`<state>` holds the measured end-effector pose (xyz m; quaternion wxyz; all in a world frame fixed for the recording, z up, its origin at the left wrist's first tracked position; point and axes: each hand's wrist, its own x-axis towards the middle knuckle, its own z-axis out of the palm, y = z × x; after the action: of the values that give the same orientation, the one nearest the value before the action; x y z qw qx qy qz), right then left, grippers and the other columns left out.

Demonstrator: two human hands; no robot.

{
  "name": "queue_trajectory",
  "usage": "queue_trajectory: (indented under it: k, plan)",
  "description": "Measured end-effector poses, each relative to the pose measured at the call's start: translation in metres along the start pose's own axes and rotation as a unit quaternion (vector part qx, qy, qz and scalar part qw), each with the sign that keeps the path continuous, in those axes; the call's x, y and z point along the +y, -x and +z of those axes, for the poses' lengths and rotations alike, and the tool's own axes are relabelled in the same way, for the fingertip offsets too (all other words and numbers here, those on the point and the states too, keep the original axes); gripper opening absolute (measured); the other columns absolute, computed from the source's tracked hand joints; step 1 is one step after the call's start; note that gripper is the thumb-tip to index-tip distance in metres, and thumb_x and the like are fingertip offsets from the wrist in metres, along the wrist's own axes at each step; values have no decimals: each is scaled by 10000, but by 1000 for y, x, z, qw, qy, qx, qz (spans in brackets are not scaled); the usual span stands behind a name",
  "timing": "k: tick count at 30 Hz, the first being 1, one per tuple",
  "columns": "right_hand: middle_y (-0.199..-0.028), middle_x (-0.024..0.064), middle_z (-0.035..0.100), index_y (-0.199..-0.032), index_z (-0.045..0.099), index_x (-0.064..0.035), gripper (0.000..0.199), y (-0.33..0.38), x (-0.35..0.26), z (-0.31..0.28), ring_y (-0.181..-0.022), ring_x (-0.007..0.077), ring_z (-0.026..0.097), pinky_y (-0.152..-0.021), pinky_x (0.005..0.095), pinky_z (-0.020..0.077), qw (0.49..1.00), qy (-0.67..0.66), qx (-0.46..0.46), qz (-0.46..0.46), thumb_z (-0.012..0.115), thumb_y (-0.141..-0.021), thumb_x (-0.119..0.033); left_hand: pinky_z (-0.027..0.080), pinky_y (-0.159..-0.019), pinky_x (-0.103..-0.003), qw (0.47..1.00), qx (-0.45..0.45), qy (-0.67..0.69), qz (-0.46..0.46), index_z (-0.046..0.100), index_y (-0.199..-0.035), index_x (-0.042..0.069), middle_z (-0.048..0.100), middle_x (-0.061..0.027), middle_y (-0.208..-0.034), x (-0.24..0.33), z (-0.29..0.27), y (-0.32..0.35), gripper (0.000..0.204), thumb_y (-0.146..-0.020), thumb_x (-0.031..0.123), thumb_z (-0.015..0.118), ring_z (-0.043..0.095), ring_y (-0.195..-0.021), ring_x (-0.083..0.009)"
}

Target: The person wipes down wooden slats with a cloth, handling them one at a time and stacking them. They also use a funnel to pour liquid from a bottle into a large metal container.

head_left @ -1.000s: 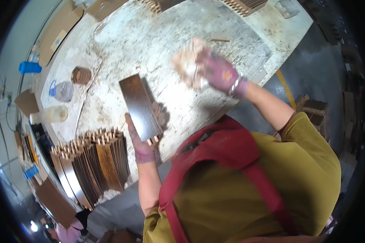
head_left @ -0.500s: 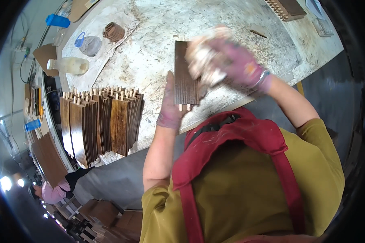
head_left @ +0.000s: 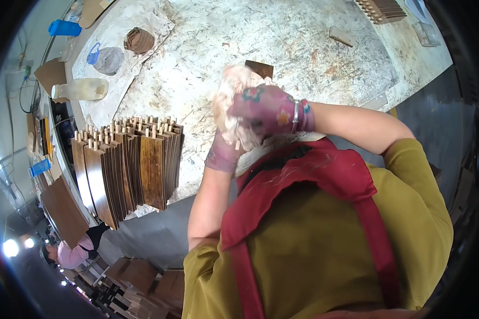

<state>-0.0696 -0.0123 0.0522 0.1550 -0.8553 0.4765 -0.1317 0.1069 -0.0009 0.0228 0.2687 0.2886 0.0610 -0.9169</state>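
My left hand (head_left: 223,153), in a purple-stained glove, holds a dark brown wooden slat (head_left: 259,69) at its near end. Only the slat's far end shows beyond the cloth, plus a pale dowel tip near my left hand. Closed around a crumpled whitish rag (head_left: 230,90), my right hand (head_left: 265,112) wears a purple patterned glove and presses the rag over the slat. The rag hides most of the slat and my left fingers. To the left stands a bundle of similar brown slats (head_left: 153,173), upright, with pale dowels sticking up from their ends.
The stained white worktable (head_left: 191,48) carries a clear bottle (head_left: 82,89), a blue-handled jug (head_left: 109,60) and a brown coiled roll (head_left: 139,40). More doweled slats (head_left: 380,10) lie at the far right, by a small flat piece (head_left: 340,36). Another person (head_left: 72,255) is at lower left.
My right hand has swept the rag left and nearer, now covering the slat's middle and near end. The slat's far end looks turned to the right. The whole view has shifted slightly.
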Motion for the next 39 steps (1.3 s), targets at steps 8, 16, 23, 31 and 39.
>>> queue_trajectory:
  k: [8,16,23,31,39]
  plan:
    - [-937,129,643,-1096,607,-96,256,-10,45,-36,-892,304,644,-765,439,522,988,-113,48,90,529,-897,-237,436,-999,-539,971,-194,40,-135,415,-1382,-11,527,-287,-1277,14,-15,-9,683,-994,544,326,550,-1131,-408]
    - [-833,140,660,-1047,580,-102,250,-20,94,-13,-803,275,668,-678,389,534,984,-41,14,175,600,-843,-245,488,-940,-565,994,-65,-67,-62,342,-1414,-56,479,-357,-1305,12,2,-1,696,-1007,508,319,550,-1131,-488]
    - [-1160,147,638,-1232,567,-105,407,7,124,-7,-1022,339,624,-895,406,480,969,-69,82,222,566,-906,-350,455,-999,-333,797,118,-570,160,475,-1356,-29,548,-189,-1310,50,22,21,549,-990,380,507,544,-1190,-255]
    - [-920,122,656,-1033,612,-53,227,-8,19,-40,-831,283,662,-731,418,542,986,-47,-30,157,552,-875,-205,453,-950,-439,330,249,-800,434,344,-1432,-33,531,-196,-1186,-23,-31,39,972,-725,478,773,546,-1086,-348]
    - [-834,146,615,-953,567,-54,155,-17,2,23,-798,331,636,-674,462,514,999,-1,33,37,569,-814,-122,412,-844,-489,368,230,-747,503,388,-1356,-69,559,-210,-1076,-29,-39,26,931,-704,462,788,519,-972,-384]
